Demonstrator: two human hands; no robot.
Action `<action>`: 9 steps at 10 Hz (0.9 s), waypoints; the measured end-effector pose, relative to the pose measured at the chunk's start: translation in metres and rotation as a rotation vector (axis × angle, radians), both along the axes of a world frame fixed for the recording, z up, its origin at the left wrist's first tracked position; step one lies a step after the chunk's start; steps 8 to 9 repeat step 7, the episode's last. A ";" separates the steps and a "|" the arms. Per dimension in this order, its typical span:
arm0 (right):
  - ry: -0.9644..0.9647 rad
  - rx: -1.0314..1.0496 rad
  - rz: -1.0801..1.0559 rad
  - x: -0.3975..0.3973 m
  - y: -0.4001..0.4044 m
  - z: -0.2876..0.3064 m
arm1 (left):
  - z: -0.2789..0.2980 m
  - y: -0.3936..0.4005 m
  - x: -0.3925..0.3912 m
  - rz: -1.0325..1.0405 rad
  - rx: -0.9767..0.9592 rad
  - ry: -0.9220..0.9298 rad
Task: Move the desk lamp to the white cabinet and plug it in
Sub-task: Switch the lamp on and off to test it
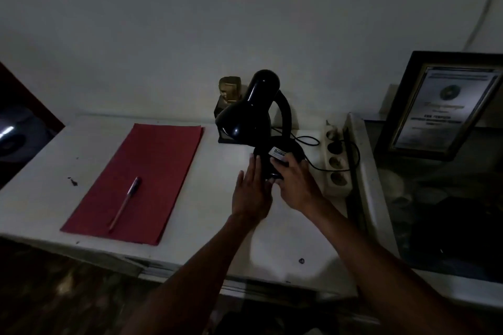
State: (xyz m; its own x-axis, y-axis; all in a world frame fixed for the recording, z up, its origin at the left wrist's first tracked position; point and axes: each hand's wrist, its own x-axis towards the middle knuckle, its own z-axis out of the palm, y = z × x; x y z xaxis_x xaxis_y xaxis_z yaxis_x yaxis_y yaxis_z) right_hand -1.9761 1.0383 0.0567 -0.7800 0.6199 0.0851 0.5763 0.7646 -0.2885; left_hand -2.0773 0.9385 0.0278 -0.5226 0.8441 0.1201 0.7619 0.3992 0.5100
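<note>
A black desk lamp [246,111] with a bent neck stands on the white cabinet top [49,185], its shade tilted down to the left. Its round base [292,148] carries a white label. My left hand [251,193] lies flat with fingers straight against the base's left side. My right hand [295,185] rests on the base's front edge, fingers curled over it. The lamp's black cord [351,160] loops to a white power strip [336,158] at the cabinet's right edge; a dark plug sits in one socket.
A red folder [152,171] with a pen [125,202] on it lies to the left. A small gold trophy on a dark block [230,90] stands behind the lamp. A framed certificate [441,106] leans at the right over a dark glass surface.
</note>
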 end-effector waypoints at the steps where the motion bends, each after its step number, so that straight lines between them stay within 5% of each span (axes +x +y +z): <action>1: 0.001 0.016 0.018 0.000 0.001 0.004 | 0.001 0.001 -0.001 0.000 -0.023 0.026; 5: 0.112 -0.260 -0.009 0.016 -0.003 0.020 | 0.014 -0.003 0.001 -0.055 -0.114 -0.024; 9: 0.204 -0.364 -0.081 0.022 0.004 0.034 | 0.042 -0.004 0.026 -0.137 0.024 0.025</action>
